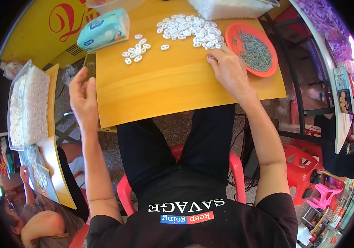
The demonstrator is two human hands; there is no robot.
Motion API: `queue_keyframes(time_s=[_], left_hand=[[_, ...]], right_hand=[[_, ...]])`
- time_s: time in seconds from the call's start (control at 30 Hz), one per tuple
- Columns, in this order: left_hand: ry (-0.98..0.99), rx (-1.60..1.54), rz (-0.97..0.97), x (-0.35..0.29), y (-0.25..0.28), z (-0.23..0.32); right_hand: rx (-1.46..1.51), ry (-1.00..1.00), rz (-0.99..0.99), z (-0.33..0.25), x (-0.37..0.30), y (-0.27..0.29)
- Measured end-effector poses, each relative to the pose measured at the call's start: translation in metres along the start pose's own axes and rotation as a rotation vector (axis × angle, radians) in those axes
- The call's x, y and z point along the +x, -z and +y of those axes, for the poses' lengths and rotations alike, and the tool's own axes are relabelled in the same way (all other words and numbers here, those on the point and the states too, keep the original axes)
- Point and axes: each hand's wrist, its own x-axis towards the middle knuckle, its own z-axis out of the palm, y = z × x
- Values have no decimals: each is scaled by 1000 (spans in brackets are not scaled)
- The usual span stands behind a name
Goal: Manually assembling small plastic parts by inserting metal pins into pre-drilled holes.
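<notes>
My left hand (84,97) hovers beside the table's left edge, fingers loosely curved and thumb apart, with nothing seen in it. My right hand (230,71) is over the table's right part, its thumb and forefinger pinched together. Whatever they hold is too small to make out. Just beyond those fingertips lies a large pile of white oval plastic pieces with two holes each (189,31). A red plate (268,73) full of grey metal screws or pins (254,51) stands right beside this hand. Toward the left sits a smaller group of the white pieces (137,50).
A tissue pack (104,31) lies at the table's (156,91) far left corner. At the back stands a clear tub of white pieces (230,10). Left of me another tub (30,105) rests on a side table, with a person (46,225) nearby. Red stools (301,165) stand at right.
</notes>
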Motion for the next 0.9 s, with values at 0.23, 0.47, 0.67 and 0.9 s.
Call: queue_keyframes(time_s=[0.23,0.47,0.67,0.9], left_hand=[[126,-429,-473,-36,-98,52],[256,-643,-414,-52,-164,81],[-219,-354,-395,-55,-171,87],[136,-626,-505,-57,-169,81]], right_hand=[[191,-14,9,-3,-3,1],[989,-371,-157,-26,-19,19],[1252,-357,-116,-26,-29,26],[797,-248,25,11,-19,46]])
